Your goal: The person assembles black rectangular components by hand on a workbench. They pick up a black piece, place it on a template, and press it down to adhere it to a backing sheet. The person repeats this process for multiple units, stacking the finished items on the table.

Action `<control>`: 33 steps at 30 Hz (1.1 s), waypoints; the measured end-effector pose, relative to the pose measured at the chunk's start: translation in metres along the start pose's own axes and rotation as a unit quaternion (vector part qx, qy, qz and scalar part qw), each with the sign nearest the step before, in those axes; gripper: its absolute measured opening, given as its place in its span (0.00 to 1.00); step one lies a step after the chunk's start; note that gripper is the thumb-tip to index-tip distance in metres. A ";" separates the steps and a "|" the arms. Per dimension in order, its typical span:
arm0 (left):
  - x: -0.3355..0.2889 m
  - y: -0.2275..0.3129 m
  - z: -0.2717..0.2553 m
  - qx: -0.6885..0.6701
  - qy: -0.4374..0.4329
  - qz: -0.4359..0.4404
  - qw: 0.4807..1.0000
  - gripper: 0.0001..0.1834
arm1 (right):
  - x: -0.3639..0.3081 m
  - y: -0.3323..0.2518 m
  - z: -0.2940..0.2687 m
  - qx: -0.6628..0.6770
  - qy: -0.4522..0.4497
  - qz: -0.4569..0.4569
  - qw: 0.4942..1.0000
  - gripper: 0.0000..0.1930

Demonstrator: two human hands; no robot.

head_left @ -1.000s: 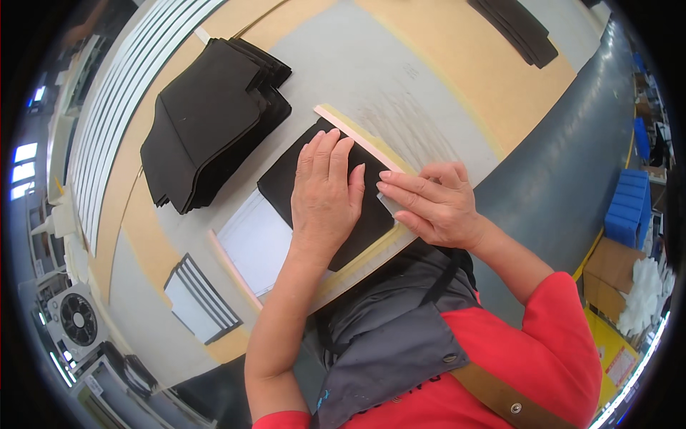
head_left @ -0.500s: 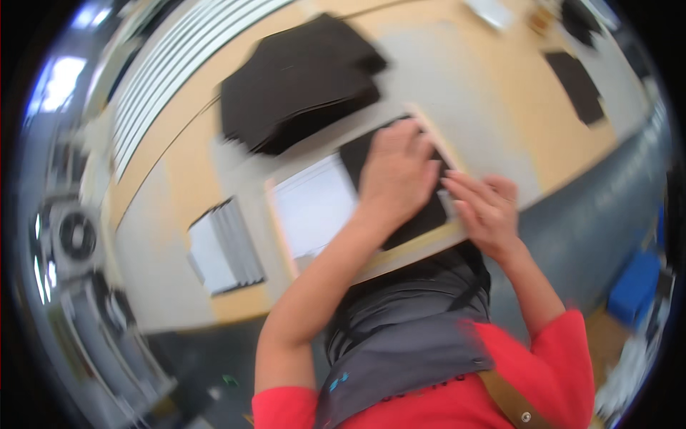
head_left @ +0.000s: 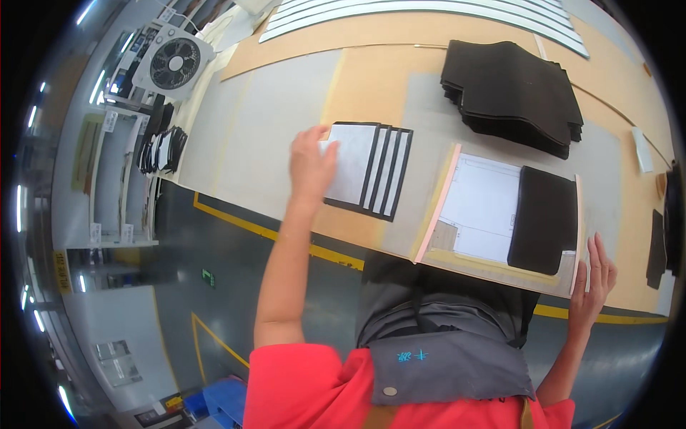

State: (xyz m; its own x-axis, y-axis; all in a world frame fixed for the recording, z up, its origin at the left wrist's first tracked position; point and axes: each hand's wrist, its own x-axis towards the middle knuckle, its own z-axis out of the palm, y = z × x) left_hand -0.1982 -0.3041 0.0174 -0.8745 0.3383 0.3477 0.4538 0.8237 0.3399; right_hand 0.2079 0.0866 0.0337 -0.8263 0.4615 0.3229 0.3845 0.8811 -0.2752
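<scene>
White panels point(head_left: 351, 164), dark-edged, lie fanned on the table point(head_left: 286, 121), left of the board point(head_left: 437, 206). Left hand point(head_left: 311, 166) at their left edge, thumb toward the top panel; thumb and forefinger look a little parted. Cannot tell whether they pinch it or only touch.

Key relation: panels lie directly right of the left hand, much the nearer of the two. Each panel's long axis runs near to far, leaning slightly; the fan steps out rightward.

Next right, the board: white paper point(head_left: 480, 204) on its left part, black pad point(head_left: 544, 218) on its right. Dark stack point(head_left: 511, 89) on the far side, beyond the board. Right hand point(head_left: 593, 281) by the board's near right corner, fingers extended, thumb apart from them.

Hard to make out: left fingers blurred, covering some of the panels' left edge; lower panels show only as strips. Pad hides some of the paper. Right hand's contact with the board unclear.
</scene>
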 end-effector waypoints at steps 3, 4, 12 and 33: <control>-0.001 -0.032 -0.008 -0.024 -0.063 -0.164 0.984 0.23 | 0.009 -0.006 0.007 -0.016 0.002 -0.029 0.999 0.19; 0.000 -0.035 -0.008 -0.054 -0.089 -0.213 0.972 0.24 | 0.012 -0.011 0.008 -0.021 -0.002 -0.032 0.999 0.18; -0.004 -0.078 0.007 -0.225 -0.080 -0.264 0.935 0.19 | 0.025 -0.042 0.012 -0.019 -0.014 -0.074 0.997 0.16; -0.053 0.191 -0.156 -0.271 0.075 0.255 0.925 0.24 | 0.082 -0.133 0.011 0.514 -0.094 -0.028 0.852 0.26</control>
State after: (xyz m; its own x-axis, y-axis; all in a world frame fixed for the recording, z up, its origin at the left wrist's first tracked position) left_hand -0.0385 -0.2362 0.2002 -0.5081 0.5201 0.6866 0.8554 0.2117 0.4727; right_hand 0.0843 0.0066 0.0864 -0.9200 0.3118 0.2374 -0.1414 0.3010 -0.9431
